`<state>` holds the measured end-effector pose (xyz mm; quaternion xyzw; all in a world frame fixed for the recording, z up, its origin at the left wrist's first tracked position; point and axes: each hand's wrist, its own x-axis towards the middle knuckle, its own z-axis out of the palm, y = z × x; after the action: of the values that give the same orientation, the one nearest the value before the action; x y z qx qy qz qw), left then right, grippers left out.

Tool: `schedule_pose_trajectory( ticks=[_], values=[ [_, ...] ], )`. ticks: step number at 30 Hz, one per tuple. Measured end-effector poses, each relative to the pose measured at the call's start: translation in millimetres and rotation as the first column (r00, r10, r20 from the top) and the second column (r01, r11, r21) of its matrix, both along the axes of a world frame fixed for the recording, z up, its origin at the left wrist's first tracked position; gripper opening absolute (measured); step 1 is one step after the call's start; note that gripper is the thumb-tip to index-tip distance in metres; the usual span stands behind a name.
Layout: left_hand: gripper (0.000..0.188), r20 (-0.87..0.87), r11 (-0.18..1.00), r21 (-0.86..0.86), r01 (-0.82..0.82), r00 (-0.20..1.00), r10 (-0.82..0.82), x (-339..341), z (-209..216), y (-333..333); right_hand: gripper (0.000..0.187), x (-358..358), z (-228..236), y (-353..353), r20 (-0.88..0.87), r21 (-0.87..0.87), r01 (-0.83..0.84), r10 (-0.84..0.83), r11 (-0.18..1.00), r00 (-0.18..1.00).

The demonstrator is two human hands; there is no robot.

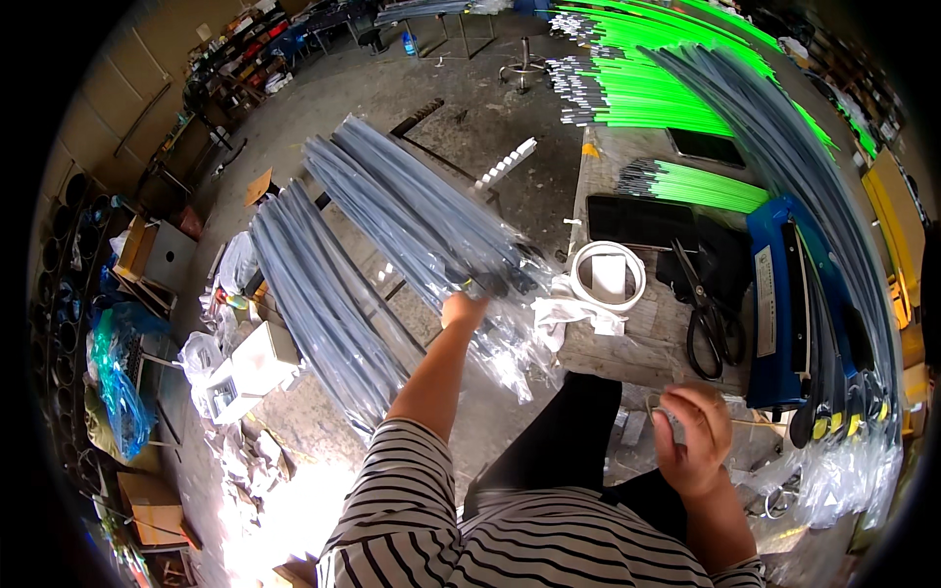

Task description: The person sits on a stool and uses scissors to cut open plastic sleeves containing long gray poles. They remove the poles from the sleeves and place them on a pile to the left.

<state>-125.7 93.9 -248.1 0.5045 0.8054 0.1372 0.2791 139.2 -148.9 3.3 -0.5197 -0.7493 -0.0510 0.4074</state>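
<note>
Our left hand is at the near end of a plastic-wrapped bundle of long grey pieces, which stretches toward eleven o'clock; its fingers are blurred and partly hidden, so we cannot tell whether they grip. At its nine o'clock lies a second wrapped bundle. Our right hand, at the left one's four o'clock, has half-curled fingers; we cannot tell if they pinch anything. Black scissors lie at its twelve o'clock.

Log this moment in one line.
left hand: at plastic-wrapped bundle | right hand: half-curled, near table | tabletop: black scissors, white roll
</note>
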Motion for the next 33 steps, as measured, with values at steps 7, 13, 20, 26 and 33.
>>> schedule_pose_trajectory(
  ticks=[7, 13, 20, 26, 33],
  values=[
    [0.020, 0.662, 0.965, 0.254, -0.065, 0.739, -0.125, -2, 61, -62, 0.022, -35, -35, -3, -0.230, -0.331, -0.192, 0.118, 0.924, 0.966],
    [0.010, 0.520, 0.856, 0.470, 0.216, 0.716, -0.466, 34, 119, -206, 0.041, -77, -103, 30, -0.472, -0.547, -0.266, -0.029, 0.794, 0.881],
    [0.018, 0.514, 0.724, 0.483, 0.492, 0.511, -0.689, 81, 130, -270, 0.044, -67, -134, 34, -0.629, -0.774, -0.596, -0.149, 0.214, 0.763],
    [0.059, 0.847, 0.990, 0.133, -0.046, 0.525, -0.089, 18, 120, -232, 0.036, -27, -88, -48, -0.159, -0.751, -0.096, -0.038, 0.654, 0.986],
    [0.053, 0.984, 0.848, -0.042, -0.528, -0.168, -0.056, -34, 161, -131, 0.038, 17, -65, -129, -0.130, -0.599, -0.028, -0.063, 0.800, 0.990]
  ],
)
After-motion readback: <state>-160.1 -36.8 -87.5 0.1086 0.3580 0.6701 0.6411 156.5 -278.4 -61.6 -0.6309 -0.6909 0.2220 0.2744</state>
